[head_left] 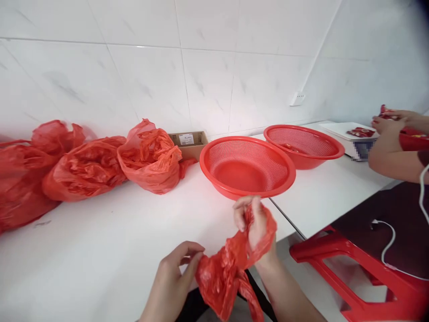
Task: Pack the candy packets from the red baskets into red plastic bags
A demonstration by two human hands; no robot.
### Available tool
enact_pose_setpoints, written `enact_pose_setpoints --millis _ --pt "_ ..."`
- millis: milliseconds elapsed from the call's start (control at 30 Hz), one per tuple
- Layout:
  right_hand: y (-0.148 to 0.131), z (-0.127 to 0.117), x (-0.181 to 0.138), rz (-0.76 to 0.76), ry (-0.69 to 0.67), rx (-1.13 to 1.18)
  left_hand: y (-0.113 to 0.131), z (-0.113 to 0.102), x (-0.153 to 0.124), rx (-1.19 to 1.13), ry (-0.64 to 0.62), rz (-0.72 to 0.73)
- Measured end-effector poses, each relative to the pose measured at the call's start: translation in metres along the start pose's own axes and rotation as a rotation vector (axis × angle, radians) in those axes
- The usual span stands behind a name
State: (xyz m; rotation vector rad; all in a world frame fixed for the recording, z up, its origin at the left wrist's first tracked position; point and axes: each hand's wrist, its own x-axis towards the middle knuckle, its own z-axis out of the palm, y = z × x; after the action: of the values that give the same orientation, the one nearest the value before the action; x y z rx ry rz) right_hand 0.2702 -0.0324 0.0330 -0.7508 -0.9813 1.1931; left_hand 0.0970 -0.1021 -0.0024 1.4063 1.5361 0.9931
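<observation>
A crumpled red plastic bag (219,277) hangs between my two hands, just over the table's front edge. My left hand (176,273) pinches the bag's left side between thumb and fingertips. A strip of the same bag loops around my right hand (255,221), whose fingers are curled in on the thin plastic. Just beyond my right hand stands a red mesh basket (239,179) with nothing visible inside it.
Several stuffed red plastic bags (150,156) line the wall at left, beside a cardboard box (192,143). A second red basket (308,156) holds small packets. At right, a co-worker's hands (392,120) hold a red packet near a scale (355,134). A red stool (355,264) stands below.
</observation>
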Motion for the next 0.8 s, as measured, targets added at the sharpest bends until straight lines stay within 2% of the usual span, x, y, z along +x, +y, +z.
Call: enact_pose_setpoints --millis 67,200,233,300,400,467,533,633,667,733,800 --pt "-0.014 -0.009 0.010 -0.046 0.078 0.102 0.003 -0.019 0.004 -0.082 0.108 -0.011" --pt "-0.034 -0.027 0.022 -0.089 0.114 0.206 0.002 -0.060 0.006 -0.318 0.487 -0.083" --pt "-0.036 -0.031 0.024 -0.094 0.114 0.198 0.000 -0.069 0.007 -0.364 0.542 -0.086" --pt "-0.036 -0.038 0.024 -0.091 0.111 0.175 -0.005 -0.084 0.010 -0.401 0.567 -0.086" --pt "-0.030 -0.045 0.021 -0.030 0.086 0.135 -0.017 -0.101 0.018 -0.224 0.584 -0.142" --pt "-0.023 -0.048 0.017 0.061 0.039 0.103 -0.022 -0.106 0.021 -0.013 0.678 -0.173" --pt "-0.016 -0.050 0.012 0.149 0.000 0.063 -0.021 -0.100 0.017 0.164 0.798 -0.117" --pt "-0.005 -0.050 0.004 0.210 -0.013 -0.037 -0.009 -0.065 -0.001 0.305 0.868 0.198" --pt "-0.002 -0.050 0.001 0.221 -0.015 -0.064 -0.005 -0.048 -0.008 0.349 0.846 0.321" --pt "0.000 -0.048 -0.005 0.244 -0.031 -0.088 0.000 -0.014 -0.019 0.442 0.695 0.489" --pt "-0.002 -0.047 -0.011 0.259 -0.060 -0.088 -0.005 0.008 -0.018 0.562 0.595 0.492"
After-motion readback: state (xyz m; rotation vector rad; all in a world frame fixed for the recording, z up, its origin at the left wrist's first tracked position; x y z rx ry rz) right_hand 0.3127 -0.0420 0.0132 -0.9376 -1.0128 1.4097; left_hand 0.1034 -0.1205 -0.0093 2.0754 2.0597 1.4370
